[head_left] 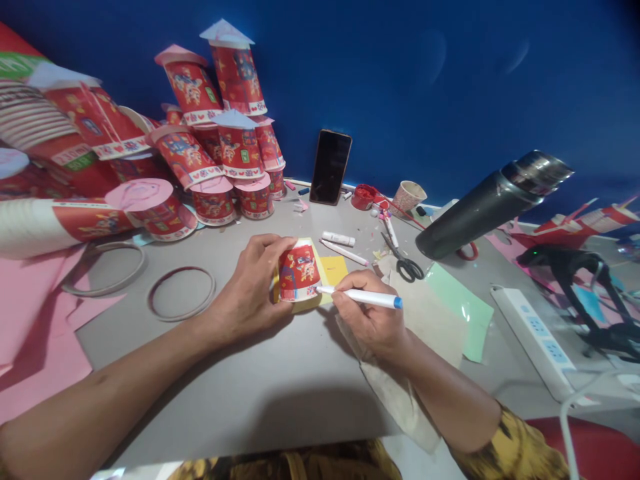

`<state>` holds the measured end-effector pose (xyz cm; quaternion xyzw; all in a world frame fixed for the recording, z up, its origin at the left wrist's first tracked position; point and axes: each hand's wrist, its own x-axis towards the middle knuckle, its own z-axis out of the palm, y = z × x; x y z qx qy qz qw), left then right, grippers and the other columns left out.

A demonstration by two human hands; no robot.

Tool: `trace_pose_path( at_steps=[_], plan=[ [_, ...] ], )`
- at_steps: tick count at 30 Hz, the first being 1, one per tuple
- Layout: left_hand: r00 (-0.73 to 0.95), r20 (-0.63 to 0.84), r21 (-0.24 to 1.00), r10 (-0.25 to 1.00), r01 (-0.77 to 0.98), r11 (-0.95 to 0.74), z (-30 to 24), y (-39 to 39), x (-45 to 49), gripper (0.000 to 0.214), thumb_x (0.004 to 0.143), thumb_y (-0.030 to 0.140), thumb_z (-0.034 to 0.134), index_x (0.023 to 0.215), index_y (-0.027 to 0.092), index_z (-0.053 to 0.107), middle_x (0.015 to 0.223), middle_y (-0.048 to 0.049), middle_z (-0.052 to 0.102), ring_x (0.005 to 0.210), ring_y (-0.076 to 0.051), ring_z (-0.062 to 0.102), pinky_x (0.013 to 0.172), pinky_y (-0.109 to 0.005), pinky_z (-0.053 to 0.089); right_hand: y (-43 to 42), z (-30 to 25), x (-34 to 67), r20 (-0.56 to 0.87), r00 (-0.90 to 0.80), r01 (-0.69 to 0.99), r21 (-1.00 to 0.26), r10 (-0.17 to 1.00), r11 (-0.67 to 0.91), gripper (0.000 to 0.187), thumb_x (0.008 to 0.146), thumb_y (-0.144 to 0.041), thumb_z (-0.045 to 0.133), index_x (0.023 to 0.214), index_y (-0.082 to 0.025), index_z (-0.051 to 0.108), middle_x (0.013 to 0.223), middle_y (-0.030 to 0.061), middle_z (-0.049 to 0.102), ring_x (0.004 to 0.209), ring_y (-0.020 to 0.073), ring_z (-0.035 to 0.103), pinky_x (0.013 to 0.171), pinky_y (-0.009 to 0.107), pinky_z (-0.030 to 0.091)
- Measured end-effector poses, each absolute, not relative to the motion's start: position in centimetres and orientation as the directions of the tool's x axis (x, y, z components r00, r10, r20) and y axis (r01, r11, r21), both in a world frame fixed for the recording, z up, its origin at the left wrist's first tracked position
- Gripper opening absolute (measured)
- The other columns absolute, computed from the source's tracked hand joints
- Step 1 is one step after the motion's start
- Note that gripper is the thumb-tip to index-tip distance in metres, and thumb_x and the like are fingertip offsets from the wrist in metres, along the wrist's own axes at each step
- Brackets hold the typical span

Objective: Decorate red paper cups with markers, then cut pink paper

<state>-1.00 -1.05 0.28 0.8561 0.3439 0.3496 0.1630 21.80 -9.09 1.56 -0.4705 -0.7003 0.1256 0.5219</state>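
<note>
My left hand is closed round a red printed paper cup, pressing it mouth-down on a yellow paper sheet on the grey table. My right hand grips a white marker with a blue end. Its tip touches the yellow sheet at the rim of the cup.
A heap of red paper cups with paper lids fills the back left. Pink paper and two rings lie at left. Scissors, a phone, a dark flask, green paper and a power strip are at right.
</note>
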Motion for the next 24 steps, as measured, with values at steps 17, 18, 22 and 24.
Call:
trace_pose_path(
  at_steps=[17, 18, 22, 24],
  plan=[
    [0.517, 0.470, 0.521, 0.715, 0.491, -0.698, 0.20, -0.91, -1.08, 0.089, 0.076, 0.012, 0.076, 0.156, 0.030, 0.041, 0.143, -0.0120, 0.053, 0.140, -0.038, 0.056, 0.120, -0.058, 0.052, -9.16, 1.44, 21.68, 0.592, 0.004, 0.518, -0.690, 0.806, 0.505, 0.008, 0.100, -0.026, 0.068, 0.093, -0.024, 0.070, 0.076, -0.0001, 0.074, 0.063, 0.0153, 0.066, 0.059, 0.026, 0.054],
    [0.517, 0.468, 0.522, 0.717, 0.493, -0.696, 0.24, -0.90, -1.05, 0.089, 0.076, 0.012, 0.076, 0.155, 0.030, 0.041, 0.143, -0.0120, 0.053, 0.140, -0.038, 0.056, 0.120, -0.058, 0.052, -9.14, 1.40, 21.65, 0.592, -0.003, 0.516, -0.689, 0.806, 0.508, 0.008, 0.100, -0.026, 0.068, 0.093, -0.024, 0.070, 0.077, 0.0000, 0.074, 0.063, 0.0154, 0.067, 0.059, 0.026, 0.054],
    [0.515, 0.477, 0.530, 0.713, 0.479, -0.700, 0.41, -0.91, -0.99, 0.086, 0.076, 0.013, 0.075, 0.154, 0.029, 0.043, 0.143, -0.0123, 0.054, 0.138, -0.038, 0.058, 0.119, -0.057, 0.053, -9.16, 1.43, 21.58, 0.572, 0.002, 0.509, -0.707, 0.820, 0.491, 0.009, 0.100, -0.026, 0.068, 0.091, -0.024, 0.070, 0.072, -0.0012, 0.071, 0.059, 0.0147, 0.065, 0.056, 0.025, 0.052],
    [0.512, 0.466, 0.537, 0.721, 0.484, -0.691, 0.41, -0.92, -0.99, 0.087, 0.075, 0.012, 0.075, 0.154, 0.028, 0.044, 0.143, -0.0125, 0.054, 0.138, -0.038, 0.058, 0.119, -0.057, 0.054, -9.19, 1.50, 21.59, 0.572, 0.010, 0.499, -0.714, 0.820, 0.491, 0.009, 0.100, -0.025, 0.068, 0.091, -0.024, 0.069, 0.071, -0.0021, 0.070, 0.058, 0.0141, 0.063, 0.055, 0.025, 0.051]
  ],
)
